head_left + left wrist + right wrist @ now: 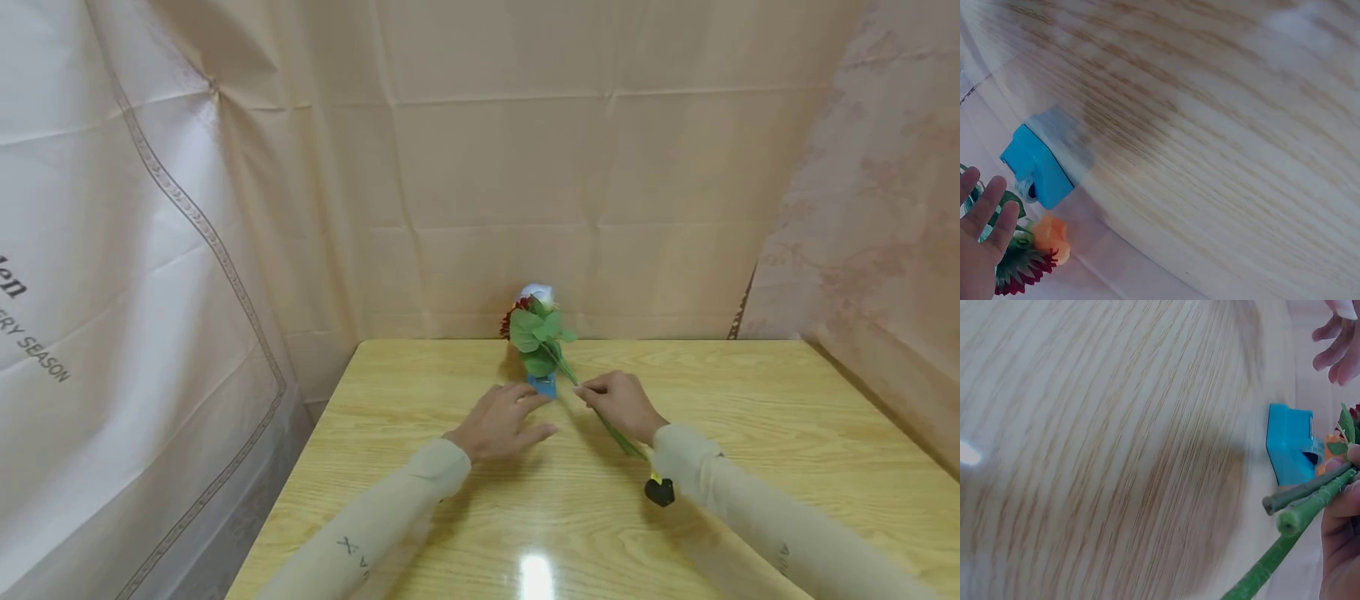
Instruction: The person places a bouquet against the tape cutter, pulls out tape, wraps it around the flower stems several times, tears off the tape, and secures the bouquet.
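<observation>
My right hand (621,406) pinches several green artificial flower stems (1313,509) between thumb and fingers, their cut ends pointing toward me. Beyond the fingertips, the bunch's green leaves (528,329) overlap a dark red flower (507,323) and a pale bluish-white one (537,292). An orange flower (1051,239) shows in the left wrist view. On the table behind the hands stands a blue tape dispenser (1038,165). My left hand (502,421) is spread near it, fingers relaxed and holding nothing.
Both hands are over a glossy wood-grain table (405,392). A beige cloth (487,192) hangs behind its back edge, with printed cloth (82,333) on the left. A small black object (660,492) with a yellow bit shows beside the right sleeve.
</observation>
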A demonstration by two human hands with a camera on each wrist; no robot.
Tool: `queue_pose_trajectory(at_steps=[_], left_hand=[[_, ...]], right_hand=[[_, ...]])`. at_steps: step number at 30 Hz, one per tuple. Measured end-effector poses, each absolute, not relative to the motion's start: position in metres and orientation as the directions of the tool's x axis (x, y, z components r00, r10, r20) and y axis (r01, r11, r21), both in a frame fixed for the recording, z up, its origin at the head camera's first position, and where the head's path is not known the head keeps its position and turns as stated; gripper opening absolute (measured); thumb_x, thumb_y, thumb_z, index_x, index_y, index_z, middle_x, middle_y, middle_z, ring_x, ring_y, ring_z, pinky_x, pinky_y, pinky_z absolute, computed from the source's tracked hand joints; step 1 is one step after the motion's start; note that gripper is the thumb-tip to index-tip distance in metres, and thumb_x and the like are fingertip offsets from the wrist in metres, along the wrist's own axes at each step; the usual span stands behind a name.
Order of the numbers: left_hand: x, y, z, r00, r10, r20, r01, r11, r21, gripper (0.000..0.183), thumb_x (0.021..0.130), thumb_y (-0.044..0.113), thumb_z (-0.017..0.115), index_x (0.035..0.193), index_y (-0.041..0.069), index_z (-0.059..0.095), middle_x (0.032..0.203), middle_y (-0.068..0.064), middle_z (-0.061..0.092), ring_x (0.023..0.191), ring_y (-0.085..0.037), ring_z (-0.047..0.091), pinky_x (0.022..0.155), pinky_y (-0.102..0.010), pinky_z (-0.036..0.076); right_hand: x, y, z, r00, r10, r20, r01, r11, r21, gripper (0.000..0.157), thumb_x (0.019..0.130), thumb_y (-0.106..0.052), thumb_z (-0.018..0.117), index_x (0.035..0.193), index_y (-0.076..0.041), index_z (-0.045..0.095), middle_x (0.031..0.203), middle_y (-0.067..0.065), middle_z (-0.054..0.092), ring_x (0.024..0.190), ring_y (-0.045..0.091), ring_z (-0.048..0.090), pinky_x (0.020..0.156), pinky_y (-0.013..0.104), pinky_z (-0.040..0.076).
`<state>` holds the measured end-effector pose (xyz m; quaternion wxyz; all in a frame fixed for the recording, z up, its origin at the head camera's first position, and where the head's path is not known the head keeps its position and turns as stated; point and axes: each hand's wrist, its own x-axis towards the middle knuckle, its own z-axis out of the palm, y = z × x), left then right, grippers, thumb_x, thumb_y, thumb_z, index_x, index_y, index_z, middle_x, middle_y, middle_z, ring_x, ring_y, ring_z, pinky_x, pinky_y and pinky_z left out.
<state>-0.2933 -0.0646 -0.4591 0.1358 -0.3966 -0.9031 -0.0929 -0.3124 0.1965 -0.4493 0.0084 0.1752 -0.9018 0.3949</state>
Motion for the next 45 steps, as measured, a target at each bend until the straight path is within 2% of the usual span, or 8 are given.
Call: queue_pose_trajectory(at_steps=[2,8,14,16,21,33,41,45], left_hand=[[-0.293,-0.062,-0.459,-0.645,0.697,0.313,0.746,0.663,0.061,0.059,0.106,0.057,0.045,0.146,0.015,0.059,0.145,-0.011,0.058,0.133,-0.027,0.054,0.105,-0.051,0.044],[-0.293,-0.055,-0.459,-0.610,0.727,0.316,0.775,0.630,0.049,0.061,0.105,0.057,0.045,0.146,0.013,0.057,0.146,-0.011,0.058,0.136,-0.026,0.052,0.109,-0.048,0.041],[-0.289,-0.044,-0.458,-0.586,0.744,0.320,0.793,0.607,0.041,0.060,0.105,0.057,0.045,0.146,0.015,0.057,0.144,-0.007,0.059,0.135,-0.022,0.052,0.111,-0.045,0.040],[-0.288,-0.040,-0.456,-0.582,0.751,0.312,0.799,0.600,0.045,0.061,0.105,0.057,0.044,0.147,0.015,0.057,0.145,-0.006,0.059,0.136,-0.022,0.052,0.112,-0.045,0.039],[-0.284,-0.031,-0.454,-0.569,0.766,0.299,0.810,0.584,0.046,0.060,0.105,0.058,0.044,0.147,0.016,0.056,0.145,-0.003,0.059,0.136,-0.022,0.051,0.113,-0.044,0.036],[-0.279,-0.007,-0.455,-0.489,0.815,0.310,0.857,0.516,-0.004,0.058,0.106,0.058,0.041,0.146,0.019,0.057,0.144,0.001,0.060,0.134,-0.019,0.052,0.109,-0.044,0.042],[-0.276,0.001,-0.457,-0.458,0.837,0.301,0.872,0.488,-0.030,0.058,0.106,0.058,0.041,0.145,0.018,0.058,0.142,0.001,0.061,0.133,-0.017,0.053,0.109,-0.040,0.041],[-0.274,0.005,-0.457,-0.456,0.844,0.283,0.874,0.484,-0.036,0.059,0.106,0.058,0.040,0.146,0.018,0.058,0.143,0.002,0.061,0.132,-0.016,0.053,0.108,-0.039,0.041]], right_hand=[[-0.312,0.201,-0.449,-0.943,-0.293,0.156,-0.314,0.634,-0.706,0.036,0.103,-0.029,0.063,0.116,0.002,0.076,0.112,0.019,0.074,0.069,0.018,0.058,0.074,0.040,0.054],[-0.307,0.214,-0.449,-0.955,-0.259,0.146,-0.283,0.640,-0.715,0.037,0.104,-0.027,0.062,0.119,0.004,0.073,0.117,0.020,0.073,0.098,0.030,0.072,0.085,0.050,0.057],[-0.302,0.225,-0.450,-0.961,-0.240,0.139,-0.264,0.646,-0.716,0.038,0.105,-0.027,0.062,0.121,0.006,0.072,0.118,0.022,0.072,0.081,0.024,0.067,0.074,0.041,0.055],[-0.301,0.228,-0.450,-0.964,-0.228,0.137,-0.255,0.645,-0.720,0.037,0.105,-0.026,0.062,0.121,0.006,0.072,0.119,0.024,0.071,0.068,0.021,0.059,0.070,0.038,0.052],[-0.298,0.236,-0.451,-0.970,-0.196,0.143,-0.238,0.654,-0.718,0.036,0.104,-0.025,0.062,0.120,0.006,0.072,0.119,0.025,0.071,0.059,0.018,0.047,0.063,0.036,0.048],[-0.284,0.257,-0.449,-0.981,-0.113,0.155,-0.190,0.684,-0.704,0.036,0.104,-0.025,0.063,0.119,0.007,0.072,0.113,0.022,0.073,0.092,0.028,0.071,0.078,0.044,0.057],[-0.279,0.264,-0.449,-0.984,-0.078,0.163,-0.172,0.683,-0.710,0.035,0.104,-0.023,0.063,0.119,0.008,0.072,0.114,0.025,0.072,0.077,0.026,0.066,0.066,0.038,0.053],[-0.277,0.268,-0.452,-0.983,-0.069,0.167,-0.169,0.682,-0.712,0.037,0.105,-0.024,0.062,0.120,0.008,0.071,0.112,0.024,0.073,0.086,0.030,0.071,0.070,0.040,0.057]])
